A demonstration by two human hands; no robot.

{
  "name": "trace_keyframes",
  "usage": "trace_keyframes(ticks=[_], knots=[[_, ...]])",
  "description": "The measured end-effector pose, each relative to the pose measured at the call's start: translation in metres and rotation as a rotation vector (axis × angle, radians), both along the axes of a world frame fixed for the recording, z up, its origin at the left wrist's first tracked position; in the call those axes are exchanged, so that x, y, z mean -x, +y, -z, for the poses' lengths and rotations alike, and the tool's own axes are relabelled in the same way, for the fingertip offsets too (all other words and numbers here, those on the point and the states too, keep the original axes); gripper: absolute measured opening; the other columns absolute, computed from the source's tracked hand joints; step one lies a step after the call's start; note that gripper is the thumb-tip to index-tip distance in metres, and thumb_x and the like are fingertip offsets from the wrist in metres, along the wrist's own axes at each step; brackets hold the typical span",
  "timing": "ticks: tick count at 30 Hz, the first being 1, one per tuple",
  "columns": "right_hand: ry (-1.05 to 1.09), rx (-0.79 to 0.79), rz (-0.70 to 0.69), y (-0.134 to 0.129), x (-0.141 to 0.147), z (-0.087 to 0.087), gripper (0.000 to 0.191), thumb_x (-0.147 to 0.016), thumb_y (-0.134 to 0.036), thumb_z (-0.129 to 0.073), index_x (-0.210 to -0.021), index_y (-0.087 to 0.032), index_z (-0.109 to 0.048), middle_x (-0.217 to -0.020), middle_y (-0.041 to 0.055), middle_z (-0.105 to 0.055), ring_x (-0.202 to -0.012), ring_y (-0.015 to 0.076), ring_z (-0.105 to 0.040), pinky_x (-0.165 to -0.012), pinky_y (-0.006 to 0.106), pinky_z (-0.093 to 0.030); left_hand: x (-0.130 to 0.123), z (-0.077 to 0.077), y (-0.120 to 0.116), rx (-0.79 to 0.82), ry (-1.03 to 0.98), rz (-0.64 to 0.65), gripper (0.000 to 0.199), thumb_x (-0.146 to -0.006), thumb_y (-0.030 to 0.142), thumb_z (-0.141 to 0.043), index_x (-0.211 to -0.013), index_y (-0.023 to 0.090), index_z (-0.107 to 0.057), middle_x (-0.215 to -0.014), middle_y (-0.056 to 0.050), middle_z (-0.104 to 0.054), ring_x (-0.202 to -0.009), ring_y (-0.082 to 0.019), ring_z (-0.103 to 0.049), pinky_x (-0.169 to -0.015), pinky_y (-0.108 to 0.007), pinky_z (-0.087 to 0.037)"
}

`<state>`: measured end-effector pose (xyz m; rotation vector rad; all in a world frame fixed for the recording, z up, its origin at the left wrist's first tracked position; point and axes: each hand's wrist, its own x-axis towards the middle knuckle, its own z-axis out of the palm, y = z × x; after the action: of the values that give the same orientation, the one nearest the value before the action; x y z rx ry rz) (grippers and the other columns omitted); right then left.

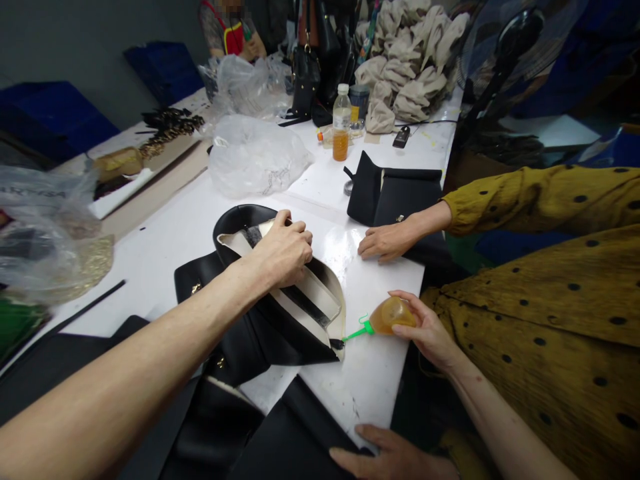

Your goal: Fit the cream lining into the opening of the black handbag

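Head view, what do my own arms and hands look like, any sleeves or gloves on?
Your left arm and right arm are bare out to the picture's edge, no sleeves showing. Left grip and right grip are hands without gloves; I see no watch or rings. The yellow sleeve with dark dots is a co-worker's.

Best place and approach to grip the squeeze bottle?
I'd grip the squeeze bottle around its rounded body, coming from the blunt end, as the right hand does. It's held near level; the thin green nozzle points toward the black bag and is best left free.
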<state>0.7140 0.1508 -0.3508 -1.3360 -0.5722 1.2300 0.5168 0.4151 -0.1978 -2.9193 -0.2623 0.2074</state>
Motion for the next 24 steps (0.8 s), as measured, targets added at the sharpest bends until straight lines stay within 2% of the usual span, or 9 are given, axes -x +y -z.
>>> trace_keyframes(ticks=[5, 13, 24], knots=[[-0.016, 0.011, -0.003, -0.005, 0.002, -0.003, 0.066, -0.061, -0.025, -0.085, -0.121, -0.029, -0.057, -0.103, -0.0008, -0.065, -0.094, 0.0164, -0.059, -0.087, 0.025, -0.049, 0.003, -0.003, -0.008, -0.015, -0.012, -0.006, 0.009, -0.066, 0.018, -0.057, -0.059, 0.02, -0.063, -0.092, -0.006, -0.07, -0.089, -0.024, -0.053, -0.089, -0.052, -0.027], [-0.004, -0.003, -0.044, -0.016, 0.003, 0.005, 0.067, -0.064, -0.023, -0.084, -0.124, -0.029, -0.056, -0.107, -0.0007, -0.064, -0.099, 0.0159, -0.058, -0.089, 0.024, -0.047, 0.011, -0.01, -0.026, -0.071, -0.094, -0.006, 0.015, -0.07, 0.018, -0.057, -0.058, 0.021, -0.064, -0.094, -0.005, -0.068, -0.091, -0.024, -0.053, -0.094, -0.056, -0.032], [-0.002, -0.001, -0.034, -0.023, 0.01, 0.004, 0.066, -0.064, -0.021, -0.084, -0.124, -0.029, -0.057, -0.112, -0.0002, -0.062, -0.101, 0.0155, -0.058, -0.09, 0.024, -0.047, 0.022, -0.017, -0.069, -0.139, -0.191, -0.012, 0.022, -0.08, 0.014, -0.056, -0.059, 0.019, -0.06, -0.086, -0.007, -0.062, -0.092, -0.024, -0.054, -0.096, -0.06, -0.036]])
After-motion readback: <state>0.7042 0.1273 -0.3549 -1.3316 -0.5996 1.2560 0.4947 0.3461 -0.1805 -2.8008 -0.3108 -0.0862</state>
